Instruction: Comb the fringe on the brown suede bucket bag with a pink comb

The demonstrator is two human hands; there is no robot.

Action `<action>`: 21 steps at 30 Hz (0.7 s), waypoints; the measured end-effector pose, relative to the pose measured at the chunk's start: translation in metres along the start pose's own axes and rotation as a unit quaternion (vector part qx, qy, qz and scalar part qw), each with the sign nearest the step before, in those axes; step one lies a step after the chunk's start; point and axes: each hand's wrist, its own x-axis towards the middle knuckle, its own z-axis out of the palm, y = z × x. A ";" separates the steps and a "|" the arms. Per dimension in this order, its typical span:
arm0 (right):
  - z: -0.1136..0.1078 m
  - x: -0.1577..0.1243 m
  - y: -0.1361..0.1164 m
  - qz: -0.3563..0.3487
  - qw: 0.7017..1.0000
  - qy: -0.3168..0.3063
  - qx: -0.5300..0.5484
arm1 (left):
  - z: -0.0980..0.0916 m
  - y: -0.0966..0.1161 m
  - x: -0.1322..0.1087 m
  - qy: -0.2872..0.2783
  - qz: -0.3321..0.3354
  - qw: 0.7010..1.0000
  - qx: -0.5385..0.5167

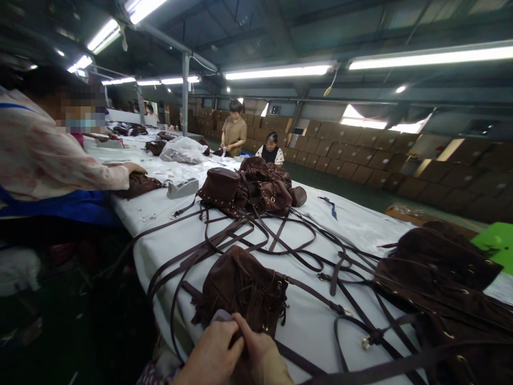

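Note:
A dark brown fringed bag [240, 286] lies on the white-covered table in front of me, its strap stretching to the right. Both my hands are at its near edge, close together. My left hand [214, 350] is closed, and a small grey ridged object [221, 316] sticks out above its fingers; its kind cannot be made out. My right hand [262, 355] is closed too, its fingers bent against the left hand over the brown material. What lies between its fingertips is hidden.
More brown bags [258, 187] are heaped further up the white table [308, 315], with long straps [224, 240] tangled across it. Other bags [444, 278] lie at the right. A grey dispenser [183, 188] stands near a co-worker [60, 144] on the left. Stacked cartons [360, 155] line the wall.

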 end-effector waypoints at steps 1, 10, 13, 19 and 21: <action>0.002 0.003 0.002 -0.002 0.998 0.016 0.052 | -0.010 0.007 -0.003 0.018 0.008 1.000 -0.015; -0.023 -0.003 -0.009 0.138 0.817 -0.003 0.560 | -0.030 -0.020 -0.008 0.192 -0.002 0.898 -0.396; -0.030 -0.010 -0.020 0.077 0.775 0.006 0.627 | 0.014 -0.030 0.005 0.010 0.052 0.894 -0.446; -0.038 -0.016 -0.026 0.067 0.712 -0.013 0.698 | 0.041 -0.024 0.030 -0.101 0.104 0.943 -0.299; -0.035 -0.019 -0.026 0.073 0.736 0.002 0.673 | 0.042 -0.030 0.039 -0.027 0.100 0.985 -0.139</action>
